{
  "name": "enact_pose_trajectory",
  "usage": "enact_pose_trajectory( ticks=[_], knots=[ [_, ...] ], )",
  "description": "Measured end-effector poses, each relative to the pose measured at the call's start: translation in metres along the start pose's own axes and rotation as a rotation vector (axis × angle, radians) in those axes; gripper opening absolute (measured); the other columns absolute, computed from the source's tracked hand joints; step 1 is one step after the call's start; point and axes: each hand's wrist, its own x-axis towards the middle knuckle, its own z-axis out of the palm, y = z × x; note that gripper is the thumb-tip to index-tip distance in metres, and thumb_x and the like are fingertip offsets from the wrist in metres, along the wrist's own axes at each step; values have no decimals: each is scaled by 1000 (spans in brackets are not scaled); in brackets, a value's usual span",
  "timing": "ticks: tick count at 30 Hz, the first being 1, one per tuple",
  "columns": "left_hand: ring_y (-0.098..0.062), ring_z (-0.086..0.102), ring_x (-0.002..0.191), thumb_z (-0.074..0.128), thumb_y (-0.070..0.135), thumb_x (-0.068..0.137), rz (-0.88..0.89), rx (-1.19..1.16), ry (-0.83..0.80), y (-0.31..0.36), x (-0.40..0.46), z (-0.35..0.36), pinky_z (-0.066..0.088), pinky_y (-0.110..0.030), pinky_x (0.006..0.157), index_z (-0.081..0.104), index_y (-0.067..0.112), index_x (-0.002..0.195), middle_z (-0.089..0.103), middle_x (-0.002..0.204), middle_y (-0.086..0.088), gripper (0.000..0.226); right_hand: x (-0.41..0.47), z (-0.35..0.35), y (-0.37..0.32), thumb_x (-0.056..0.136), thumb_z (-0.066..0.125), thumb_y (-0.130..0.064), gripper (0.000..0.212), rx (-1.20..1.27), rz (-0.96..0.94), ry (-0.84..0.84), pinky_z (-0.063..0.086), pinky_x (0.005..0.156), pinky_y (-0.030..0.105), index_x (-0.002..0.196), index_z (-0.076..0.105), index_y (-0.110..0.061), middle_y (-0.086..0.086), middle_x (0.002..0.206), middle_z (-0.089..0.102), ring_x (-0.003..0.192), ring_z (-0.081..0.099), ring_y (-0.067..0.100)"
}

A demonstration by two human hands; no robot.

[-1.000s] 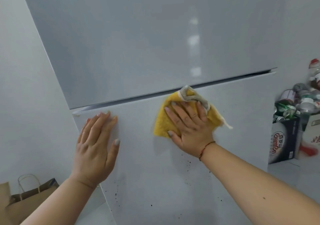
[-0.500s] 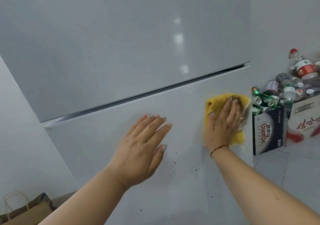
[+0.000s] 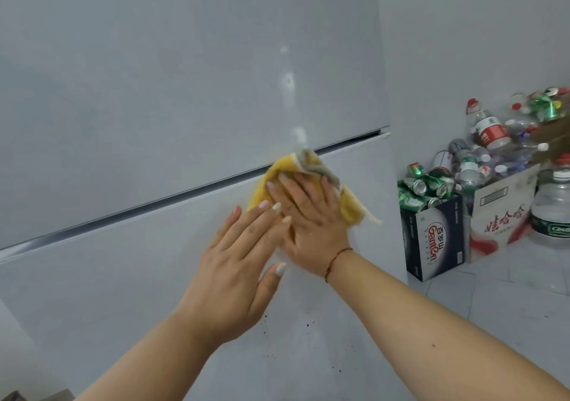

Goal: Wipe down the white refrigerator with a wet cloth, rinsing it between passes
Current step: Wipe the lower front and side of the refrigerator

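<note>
Yellow cloth [image 3: 350, 206] mid-frame on fridge [image 3: 154, 92] door seam, right hand [image 3: 311, 218] flat on it, fingers spread. Left hand [image 3: 237, 265] flat alongside. Soft, limp, probably slippery; press through palm.

Bare forearms, no sleeves — thin red cord bracelet [image 3: 334, 258] on right wrist; pale-polished nails.

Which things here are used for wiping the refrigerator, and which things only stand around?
Used for the job:
- white refrigerator
- yellow cloth, pressed flat by the right hand
- left hand, flat on the lower door

Standing around:
- dark box of crushed cans
- white box of plastic bottles
- large water bottle
</note>
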Motion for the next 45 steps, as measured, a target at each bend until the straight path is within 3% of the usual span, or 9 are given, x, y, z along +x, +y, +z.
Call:
enact_pose_trajectory(
  ticks=[5,9,11,17,22,28,36,41,45],
  knots=[
    [-19,34,144,29,38,102,-49,21,-22,2,1,15,16,-41,122,52,10,140,48,147,-5,52,4,-52,62,95,17,-55,70,-554,322,297,5,120,45,154,9,-20,6,161,15,147,12,24],
    [-19,34,143,28,39,103,-45,40,-63,3,0,23,18,-42,122,54,10,139,49,146,-4,53,-20,-35,67,94,14,-52,73,-474,623,454,21,116,52,154,12,-9,13,159,19,145,21,30],
    [-19,34,143,27,39,103,-47,54,-69,2,2,25,17,-42,122,54,9,138,49,147,-5,54,-32,-17,58,95,12,-53,75,-475,694,470,16,117,53,152,15,-6,17,158,20,146,18,32],
    [-21,34,144,26,42,104,-64,50,-15,4,15,22,17,-42,122,54,8,138,48,147,-8,56,-77,54,-5,98,21,-53,71,-604,294,189,15,116,57,153,12,-11,16,158,14,147,10,35],
    [-21,37,142,29,39,103,-69,45,60,2,20,21,20,-43,121,56,6,136,50,144,-8,54,-26,18,5,93,35,-58,65,-655,-1,123,17,115,55,149,22,-29,2,155,22,144,19,26],
    [-22,38,142,31,36,102,-88,48,71,1,18,24,21,-44,121,57,4,135,50,145,-9,52,35,-40,34,91,25,-59,72,-654,273,277,0,119,48,154,13,-26,6,161,16,148,8,24],
    [-24,40,140,30,35,103,-84,65,17,-17,-21,22,22,-45,120,59,4,132,53,142,-10,52,-55,17,34,95,16,-53,72,-509,639,452,12,118,54,153,15,-11,14,158,20,147,14,31],
    [-29,46,136,24,36,105,-74,39,101,-34,-38,-1,27,-50,118,64,1,125,58,136,-12,57,-91,75,0,96,13,-56,75,-505,584,397,14,116,57,152,14,-6,17,157,19,145,14,35],
    [-27,43,138,21,38,106,-132,13,65,-58,-54,-22,30,-53,116,59,2,130,56,138,-11,58,-109,119,-35,96,20,-53,71,-566,309,310,15,115,60,152,16,-9,16,154,18,144,17,38]
  ],
)
